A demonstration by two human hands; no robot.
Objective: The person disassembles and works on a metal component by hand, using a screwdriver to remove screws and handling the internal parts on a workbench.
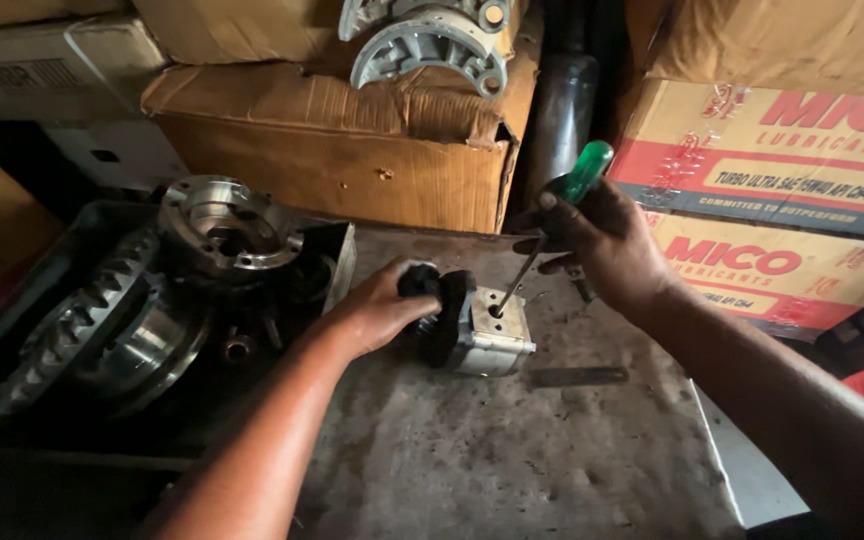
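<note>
On the stained grey metal workbench [512, 450], my left hand [384, 305] clamps the black end of a small silver block-shaped pump body [487, 335]. My right hand [602, 240], fingers wrapped tight, holds a green-handled screwdriver [584, 172]. Its shaft slants down-left from the handle, the tip seated in a hole on the pump's top face, just right of my left fingers.

On the grimy worktop [512, 450], the left hand [382, 310] steadies a small metal pump body [487, 330] by its black end, while the right hand [602, 240] holds a green-handled screwdriver [552, 225] (tip in the body's top hole). A large ring gear [102, 320] sits left.
</note>
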